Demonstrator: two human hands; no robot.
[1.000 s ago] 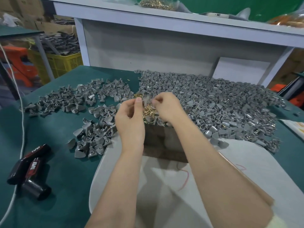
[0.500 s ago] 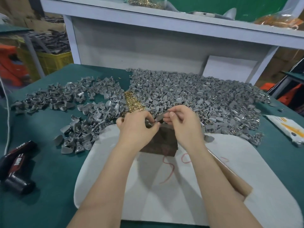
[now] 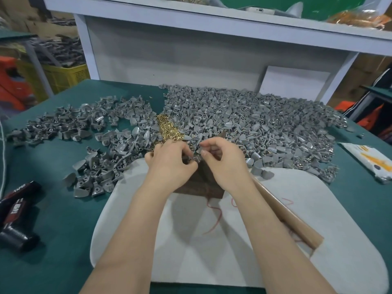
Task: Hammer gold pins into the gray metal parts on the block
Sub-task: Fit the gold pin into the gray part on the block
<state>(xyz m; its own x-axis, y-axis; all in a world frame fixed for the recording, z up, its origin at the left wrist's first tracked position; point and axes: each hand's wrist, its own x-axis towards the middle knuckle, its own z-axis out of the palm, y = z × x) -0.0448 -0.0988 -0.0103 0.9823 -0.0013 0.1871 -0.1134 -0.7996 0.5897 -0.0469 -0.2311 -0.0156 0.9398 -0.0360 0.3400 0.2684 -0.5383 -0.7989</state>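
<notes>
A dark brown block point(image 3: 199, 185) stands on a white pad point(image 3: 275, 230) at the table's middle. Both hands meet over its top. My right hand point(image 3: 224, 164) pinches a gray metal part point(image 3: 198, 159) between thumb and forefinger. My left hand point(image 3: 169, 164) has its fingers curled against the same part; whether it holds a pin is hidden. A heap of gold pins point(image 3: 168, 129) lies just behind my left hand. A large pile of gray parts point(image 3: 265, 128) spreads behind and to the right, with smaller piles point(image 3: 93, 177) to the left.
A black and red hammer point(image 3: 17, 217) lies on the green table at the left edge. A brown handle point(image 3: 290, 219) lies on the pad under my right forearm. A white packet point(image 3: 369, 160) sits at the right. A white shelf point(image 3: 191, 22) rises behind the piles.
Both hands came back from the gold pin heap toward me and now work together over the block's top. The view tilted down slightly.
</notes>
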